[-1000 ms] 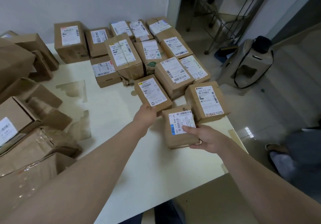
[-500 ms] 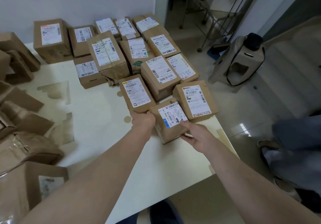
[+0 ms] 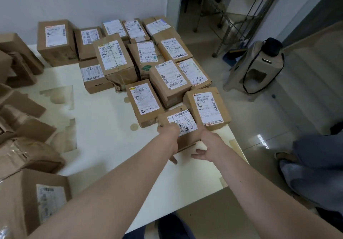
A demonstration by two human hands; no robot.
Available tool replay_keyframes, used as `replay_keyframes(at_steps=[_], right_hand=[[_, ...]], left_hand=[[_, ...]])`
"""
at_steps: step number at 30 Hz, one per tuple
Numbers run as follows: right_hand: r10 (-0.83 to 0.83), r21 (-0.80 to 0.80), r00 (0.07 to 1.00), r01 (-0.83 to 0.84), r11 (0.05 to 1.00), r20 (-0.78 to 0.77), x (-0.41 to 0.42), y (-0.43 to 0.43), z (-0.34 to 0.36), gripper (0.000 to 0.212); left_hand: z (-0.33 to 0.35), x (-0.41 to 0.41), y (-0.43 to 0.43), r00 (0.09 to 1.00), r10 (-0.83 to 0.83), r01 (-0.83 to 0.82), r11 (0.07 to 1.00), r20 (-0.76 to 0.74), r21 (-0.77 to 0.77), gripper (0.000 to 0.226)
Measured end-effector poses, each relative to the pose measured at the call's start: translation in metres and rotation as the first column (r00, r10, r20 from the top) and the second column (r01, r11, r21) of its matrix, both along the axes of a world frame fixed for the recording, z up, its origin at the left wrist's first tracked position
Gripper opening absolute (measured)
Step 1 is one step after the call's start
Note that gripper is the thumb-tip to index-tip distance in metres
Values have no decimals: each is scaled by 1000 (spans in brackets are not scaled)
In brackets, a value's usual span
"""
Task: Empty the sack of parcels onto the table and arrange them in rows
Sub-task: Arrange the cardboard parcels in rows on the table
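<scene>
tabletop (image 3: 104, 146): white, patchy surface.
parcel rows (image 3: 170, 82): brown labelled boxes packed side by side on the far right of the tabletop.
loose parcels (image 3: 27, 157): unsorted heap along the left edge.
front parcel (image 3: 182, 121): nearest row, label up, touching neighbour box (image 3: 206, 108).
left hand (image 3: 168, 134): fingers flat over its top left, thumb off it.
right hand (image 3: 207, 142): at its near right corner, thumb splayed free. Fingers hidden, can't tell grip.
</scene>
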State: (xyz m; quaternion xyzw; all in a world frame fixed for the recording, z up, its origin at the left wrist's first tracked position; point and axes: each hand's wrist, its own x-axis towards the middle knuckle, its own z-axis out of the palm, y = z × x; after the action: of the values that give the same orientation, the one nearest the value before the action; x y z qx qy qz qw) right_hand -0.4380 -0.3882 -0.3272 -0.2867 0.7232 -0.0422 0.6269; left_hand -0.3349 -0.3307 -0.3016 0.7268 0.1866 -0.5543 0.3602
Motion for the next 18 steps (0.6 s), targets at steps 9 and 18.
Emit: replay_keyframes(at_steps=[9,18], right_hand=[[-61,-410,987,-5,912,-148,-12,-30,-3,73],[-37,-409,999,25,912,-21,-16,-34,-9,78]], left_hand=[[-28,-4,-13,992,83,-69,987,93,-145,54],[-34,-4,-22,992,71,-51,983,109,-175,57]])
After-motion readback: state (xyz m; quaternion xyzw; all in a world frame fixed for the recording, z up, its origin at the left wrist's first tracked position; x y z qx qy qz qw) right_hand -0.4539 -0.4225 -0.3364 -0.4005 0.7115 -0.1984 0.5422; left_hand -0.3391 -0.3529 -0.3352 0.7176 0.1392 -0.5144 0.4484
